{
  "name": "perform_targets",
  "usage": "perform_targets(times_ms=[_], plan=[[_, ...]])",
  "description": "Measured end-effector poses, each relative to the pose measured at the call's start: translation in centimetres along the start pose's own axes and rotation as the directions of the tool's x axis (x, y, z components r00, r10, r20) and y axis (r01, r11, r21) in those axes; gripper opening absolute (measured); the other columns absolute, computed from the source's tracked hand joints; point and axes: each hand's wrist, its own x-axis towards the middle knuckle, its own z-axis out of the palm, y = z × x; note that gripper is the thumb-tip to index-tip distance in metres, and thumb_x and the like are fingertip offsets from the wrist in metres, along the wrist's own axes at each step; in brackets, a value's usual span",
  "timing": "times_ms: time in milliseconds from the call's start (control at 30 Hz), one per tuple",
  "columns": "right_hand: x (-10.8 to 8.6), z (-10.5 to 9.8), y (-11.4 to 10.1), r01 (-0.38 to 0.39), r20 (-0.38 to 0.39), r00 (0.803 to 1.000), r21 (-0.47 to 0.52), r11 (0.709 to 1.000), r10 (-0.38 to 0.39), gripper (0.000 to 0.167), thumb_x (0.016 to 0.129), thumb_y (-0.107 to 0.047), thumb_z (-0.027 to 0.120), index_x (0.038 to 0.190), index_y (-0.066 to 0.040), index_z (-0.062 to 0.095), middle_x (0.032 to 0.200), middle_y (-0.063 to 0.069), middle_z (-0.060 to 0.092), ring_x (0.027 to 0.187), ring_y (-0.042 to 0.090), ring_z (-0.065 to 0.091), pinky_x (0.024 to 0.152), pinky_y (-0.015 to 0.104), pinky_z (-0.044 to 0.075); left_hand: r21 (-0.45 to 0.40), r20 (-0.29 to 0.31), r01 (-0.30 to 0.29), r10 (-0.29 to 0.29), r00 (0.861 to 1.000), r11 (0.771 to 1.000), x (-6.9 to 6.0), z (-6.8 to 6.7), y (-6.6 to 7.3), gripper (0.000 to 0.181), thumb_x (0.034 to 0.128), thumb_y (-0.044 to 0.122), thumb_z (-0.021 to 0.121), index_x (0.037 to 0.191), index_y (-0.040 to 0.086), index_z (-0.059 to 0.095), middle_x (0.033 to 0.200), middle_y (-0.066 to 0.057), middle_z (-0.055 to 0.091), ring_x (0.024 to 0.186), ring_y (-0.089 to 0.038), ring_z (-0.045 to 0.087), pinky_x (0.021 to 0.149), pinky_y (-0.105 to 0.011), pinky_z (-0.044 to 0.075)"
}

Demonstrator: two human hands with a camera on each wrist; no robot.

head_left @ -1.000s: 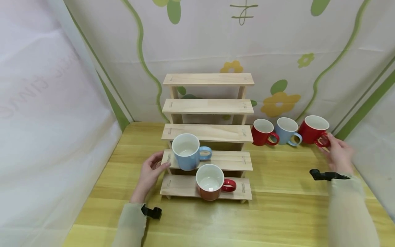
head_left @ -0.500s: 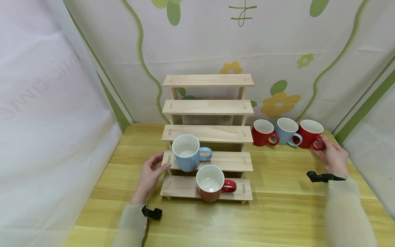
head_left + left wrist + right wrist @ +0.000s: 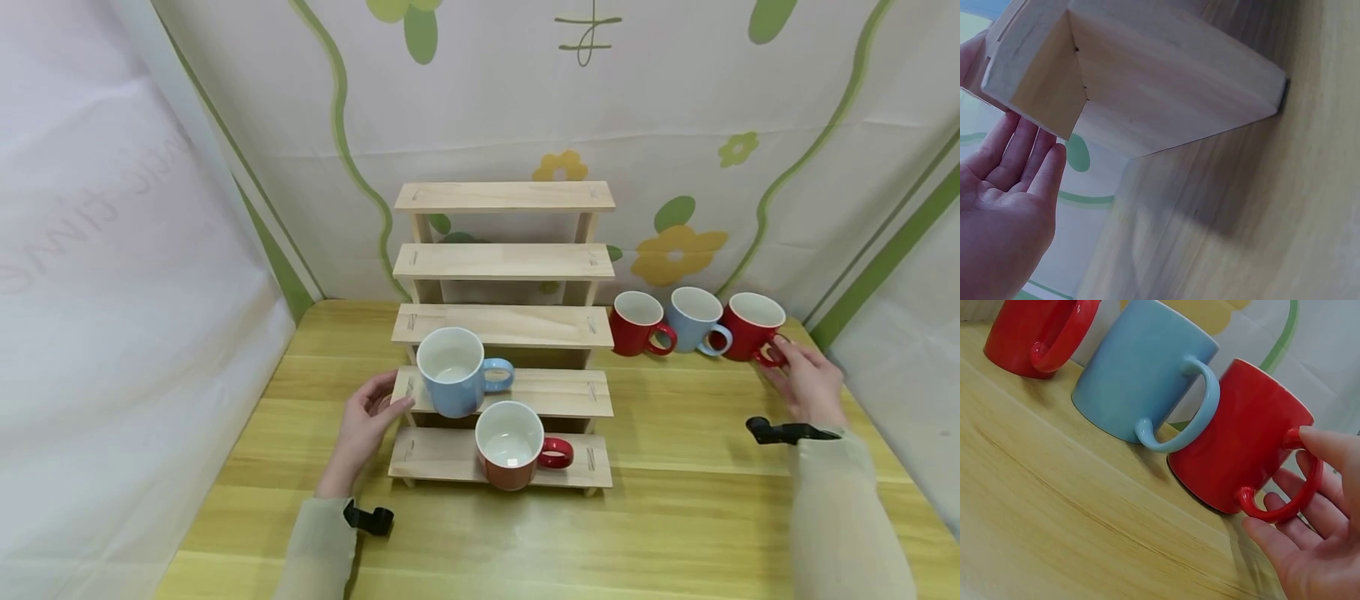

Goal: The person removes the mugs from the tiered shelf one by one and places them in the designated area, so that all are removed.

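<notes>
My right hand point(image 3: 808, 379) is at the handle of the rightmost red mug point(image 3: 1244, 434), thumb on the handle's top and fingers behind it. That mug stands upright on the table, beside a light blue mug point(image 3: 693, 323) and another red mug point(image 3: 636, 325). At the left end of a stepped wooden shelf point(image 3: 502, 325), my left hand point(image 3: 366, 423) holds a board, thumb over its edge and fingers beneath point(image 3: 1029, 150). A light blue mug point(image 3: 453, 383) sits on the second step from the bottom. On the lowest step is a red mug point(image 3: 510, 454).
The wooden table point(image 3: 675, 517) extends in front and to both sides. White cloth point(image 3: 487, 100) with flower prints hangs behind the shelf, and more cloth walls in the left and right sides. The three mugs on the table form a row right of the shelf.
My right hand has lowered the rightmost red mug and moved it slightly left, beside the blue one; over the last half second it barely moves. The left hand stays at the shelf.
</notes>
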Motion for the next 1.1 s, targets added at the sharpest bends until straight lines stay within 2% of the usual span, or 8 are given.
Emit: perform_targets(times_ms=[133, 267, 533, 867, 1100], plan=[[0.1, 0.2, 0.0, 0.017, -0.021, 1.000, -0.015, 1.000, -0.017, 0.004, 0.094, -0.001, 0.071, 0.093, -0.001, 0.067, 0.087, 0.007, 0.070, 0.081, 0.015, 0.066, 0.066, 0.039, 0.063, -0.005, 0.002, -0.006, 0.006, 1.000, 1.000, 0.0, -0.1, -0.1, 0.053, 0.0916, 0.005, 0.076, 0.138, -0.005, 0.054, 0.138, -0.018, 0.056, 0.125, -0.025, 0.052, 0.105, -0.024, 0.045], [-0.1, 0.7, 0.0, 0.059, -0.049, 0.997, -0.068, 0.996, -0.062, 0.012, 0.092, -0.003, 0.074, 0.098, -0.003, 0.064, 0.086, 0.004, 0.071, 0.080, 0.013, 0.065, 0.060, 0.034, 0.063, -0.018, 0.003, -0.011, 0.011, 1.000, 1.000, 0.0, -0.1, -0.2, 0.053, 0.0909, 0.004, 0.077, 0.138, -0.005, 0.054, 0.137, -0.018, 0.056, 0.124, -0.025, 0.053, 0.104, -0.024, 0.046], [-0.2, 1.8, -0.4, 0.071, -0.121, 0.989, -0.098, 0.993, -0.083, 0.014, 0.089, -0.005, 0.078, 0.100, -0.004, 0.070, 0.082, 0.002, 0.069, 0.078, 0.012, 0.063, 0.055, 0.032, 0.061, -0.019, 0.003, -0.010, 0.010, 1.000, 1.000, 0.0, -0.1, -0.1, 0.052, 0.0910, 0.005, 0.077, 0.137, -0.005, 0.055, 0.137, -0.018, 0.056, 0.124, -0.025, 0.053, 0.104, -0.024, 0.046], [0.1, 1.5, -0.5, 0.038, -0.181, 0.983, -0.032, 0.999, -0.044, 0.009, 0.088, -0.001, 0.078, 0.095, -0.005, 0.074, 0.083, 0.004, 0.068, 0.080, 0.011, 0.063, 0.054, 0.034, 0.061, -0.021, 0.002, -0.012, 0.012, 1.000, 1.000, 0.0, 0.0, 0.0, 0.052, 0.0911, 0.004, 0.076, 0.138, -0.005, 0.054, 0.137, -0.018, 0.056, 0.124, -0.024, 0.053, 0.105, -0.024, 0.046], [0.5, 1.1, -0.3, 0.034, -0.182, 0.983, -0.012, 0.999, -0.035, 0.009, 0.088, 0.000, 0.077, 0.097, -0.003, 0.076, 0.087, 0.004, 0.068, 0.086, 0.012, 0.060, 0.055, 0.033, 0.062, -0.011, -0.002, -0.008, 0.008, 1.000, 1.000, 0.0, 0.0, 0.0, 0.052, 0.0916, 0.005, 0.076, 0.138, -0.006, 0.054, 0.137, -0.019, 0.056, 0.123, -0.023, 0.054, 0.105, -0.023, 0.045]])
